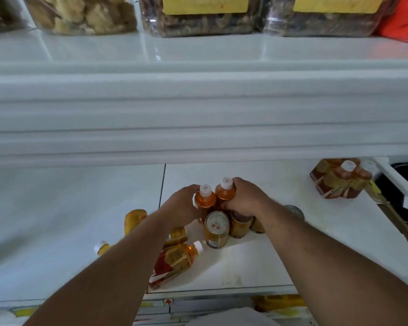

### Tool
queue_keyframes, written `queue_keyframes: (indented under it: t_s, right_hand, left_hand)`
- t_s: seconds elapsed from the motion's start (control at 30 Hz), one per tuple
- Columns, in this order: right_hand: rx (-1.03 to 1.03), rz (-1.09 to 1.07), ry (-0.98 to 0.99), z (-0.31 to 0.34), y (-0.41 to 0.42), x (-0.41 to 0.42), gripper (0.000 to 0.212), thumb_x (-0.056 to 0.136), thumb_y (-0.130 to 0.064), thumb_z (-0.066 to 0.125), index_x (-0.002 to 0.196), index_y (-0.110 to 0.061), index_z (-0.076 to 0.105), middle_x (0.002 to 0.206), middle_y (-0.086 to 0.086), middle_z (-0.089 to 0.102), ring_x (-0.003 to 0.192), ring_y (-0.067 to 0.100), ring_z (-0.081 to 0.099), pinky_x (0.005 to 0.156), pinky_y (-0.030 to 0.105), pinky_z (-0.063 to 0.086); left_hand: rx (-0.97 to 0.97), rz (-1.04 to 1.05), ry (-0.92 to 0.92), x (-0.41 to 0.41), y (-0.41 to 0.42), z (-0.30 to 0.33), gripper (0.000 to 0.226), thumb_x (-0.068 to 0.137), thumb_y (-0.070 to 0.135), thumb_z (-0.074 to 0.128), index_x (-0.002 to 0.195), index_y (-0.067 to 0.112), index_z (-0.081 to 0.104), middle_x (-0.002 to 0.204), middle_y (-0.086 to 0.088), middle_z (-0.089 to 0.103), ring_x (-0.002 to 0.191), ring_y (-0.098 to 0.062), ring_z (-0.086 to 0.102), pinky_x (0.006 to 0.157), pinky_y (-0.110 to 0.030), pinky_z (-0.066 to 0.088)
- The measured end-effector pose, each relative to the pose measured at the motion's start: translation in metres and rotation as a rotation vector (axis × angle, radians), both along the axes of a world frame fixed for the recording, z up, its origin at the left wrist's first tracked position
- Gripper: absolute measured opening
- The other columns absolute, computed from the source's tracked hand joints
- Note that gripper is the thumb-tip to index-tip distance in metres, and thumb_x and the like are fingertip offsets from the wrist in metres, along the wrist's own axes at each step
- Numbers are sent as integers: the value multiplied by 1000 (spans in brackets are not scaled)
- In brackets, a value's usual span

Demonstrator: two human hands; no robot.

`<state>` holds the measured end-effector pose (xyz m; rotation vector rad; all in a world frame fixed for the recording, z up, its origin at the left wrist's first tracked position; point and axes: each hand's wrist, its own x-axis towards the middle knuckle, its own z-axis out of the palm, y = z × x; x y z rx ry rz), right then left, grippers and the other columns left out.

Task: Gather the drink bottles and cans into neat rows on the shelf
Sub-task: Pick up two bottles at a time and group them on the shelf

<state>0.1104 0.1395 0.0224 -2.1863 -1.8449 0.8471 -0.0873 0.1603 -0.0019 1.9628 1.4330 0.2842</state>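
Fingers of the left hand (183,203) and right hand (243,198) curl around two upright bottles (216,196).

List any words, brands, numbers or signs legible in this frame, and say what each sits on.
No text can be read.
Yellow labels on the upper-shelf jars: blank or cut off.
Upright can lid: print too small.
Lying bottle red-and-yellow label: blurred.
Bottle pack at right: label blurred.
Shelf-edge tag: a red arrow sign only, no words.
Caps of the two bottles in the left hand and right hand: marks illegible.
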Motion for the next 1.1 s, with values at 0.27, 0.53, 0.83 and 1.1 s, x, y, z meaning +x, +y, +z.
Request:
queue_keyframes:
  t_s: [0.27, 0.53, 0.83, 1.1]
  right_hand:
    - [39, 37, 58, -11, 11, 4, 35, 68, -33, 81, 99, -31, 65, 93, -9, 71, 88, 17, 68, 83, 38, 55]
    - [74, -25, 125, -17, 12, 8, 51, 68, -35, 86, 115, -28, 66, 107, -6, 70, 97, 18, 65, 79, 32, 49]
    - [251, -91, 254, 17, 14, 16, 49, 72, -27, 86, 118, -22, 69, 109, -4, 72, 99, 18, 67, 86, 33, 51]
    - [421, -129, 381, 51, -12, 22, 44, 78, -24, 82, 118, -23, 64, 105, -11, 67, 95, 11, 63, 78, 28, 46]
  left_hand:
    - [-6, -16, -79, 1, 3, -7, 66, 72, 28, 82, 131, 34, 53, 118, 14, 64, 112, -10, 59, 98, -38, 50]
    - [33, -37, -126, -2, 9, -9, 59, 72, 23, 86, 123, 33, 59, 111, 17, 65, 103, -5, 61, 90, -27, 49]
    - [142, 12, -190, -12, 20, 36, 47, 71, 20, 87, 101, 40, 58, 100, 18, 66, 96, -2, 63, 87, -32, 54]
    - [199, -20, -195, -8, 2, 75, 52, 72, 23, 87, 113, 30, 55, 95, 24, 57, 86, 8, 55, 70, -11, 38]
